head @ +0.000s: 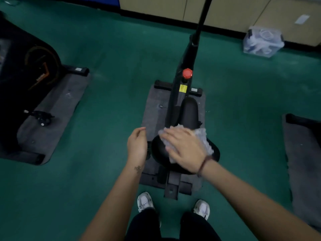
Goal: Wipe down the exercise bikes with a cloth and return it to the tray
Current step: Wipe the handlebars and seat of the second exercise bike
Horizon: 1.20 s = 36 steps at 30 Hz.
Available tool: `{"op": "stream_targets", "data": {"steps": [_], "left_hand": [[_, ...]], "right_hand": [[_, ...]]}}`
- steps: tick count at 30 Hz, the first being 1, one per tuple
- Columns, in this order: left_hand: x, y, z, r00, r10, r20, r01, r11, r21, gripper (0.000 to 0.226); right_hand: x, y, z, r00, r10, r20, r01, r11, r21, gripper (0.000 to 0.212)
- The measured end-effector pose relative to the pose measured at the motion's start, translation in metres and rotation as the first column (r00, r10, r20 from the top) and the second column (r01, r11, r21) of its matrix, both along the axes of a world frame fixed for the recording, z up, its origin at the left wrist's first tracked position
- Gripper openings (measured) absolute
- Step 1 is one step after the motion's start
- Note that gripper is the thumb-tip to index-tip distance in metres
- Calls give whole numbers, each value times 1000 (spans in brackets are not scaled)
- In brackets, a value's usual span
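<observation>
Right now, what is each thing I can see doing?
right hand, flat, pressing the cloth
cloth, crumpled, lying on the seat under the right hand
seat, partly covered by the cloth
left hand, loosely curled, holding nothing
plastic box, lid on
cabinet doors, shut

A pale cloth (204, 138) is pressed onto the black saddle (159, 148) of the exercise bike (184, 94) at the centre by the right hand (184, 150), laid flat with fingers spread. The left hand (137, 145) is held just beside the saddle at its 9 o'clock, fingers loosely curled, nothing in it. A red knob (187, 73) is seen on the frame toward 12 o'clock. The bike is stood on a grey mat (154, 108) on the green floor (104, 49). A second bike (34, 66) is seen at 10 o'clock, a clear plastic box (263, 42) at 2 o'clock, white shoes (145, 201) at 6 o'clock.
</observation>
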State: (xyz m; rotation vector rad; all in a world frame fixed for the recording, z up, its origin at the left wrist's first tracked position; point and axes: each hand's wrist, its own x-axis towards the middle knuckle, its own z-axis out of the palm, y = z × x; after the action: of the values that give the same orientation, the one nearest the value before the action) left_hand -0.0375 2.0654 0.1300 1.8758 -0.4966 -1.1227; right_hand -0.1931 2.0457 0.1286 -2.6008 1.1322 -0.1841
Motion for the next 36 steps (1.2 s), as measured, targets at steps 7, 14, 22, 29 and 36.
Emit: {"op": "stream_targets", "data": {"steps": [7, 14, 22, 29, 36], "left_hand": [[5, 2, -4, 998, -60, 5, 61, 998, -9, 25], [-5, 12, 1, 997, -61, 37, 64, 996, -64, 19], [-18, 37, 13, 995, 62, 75, -47, 981, -186, 22], [-23, 74, 23, 989, 36, 147, -11, 985, -171, 21], [-2, 111, 38, 954, -72, 291, 115, 984, -133, 19]], "right_hand": [[18, -98, 11, 907, -59, -417, 20, 995, -96, 63], [39, -63, 14, 915, -50, -399, 40, 999, -34, 42], [30, 21, 11, 995, -52, 84, 42, 992, 116, 38], [-1, 74, -1, 954, -124, 272, 129, 992, -3, 47], [20, 97, 20, 848, -347, 400, 217, 917, 335, 31]]}}
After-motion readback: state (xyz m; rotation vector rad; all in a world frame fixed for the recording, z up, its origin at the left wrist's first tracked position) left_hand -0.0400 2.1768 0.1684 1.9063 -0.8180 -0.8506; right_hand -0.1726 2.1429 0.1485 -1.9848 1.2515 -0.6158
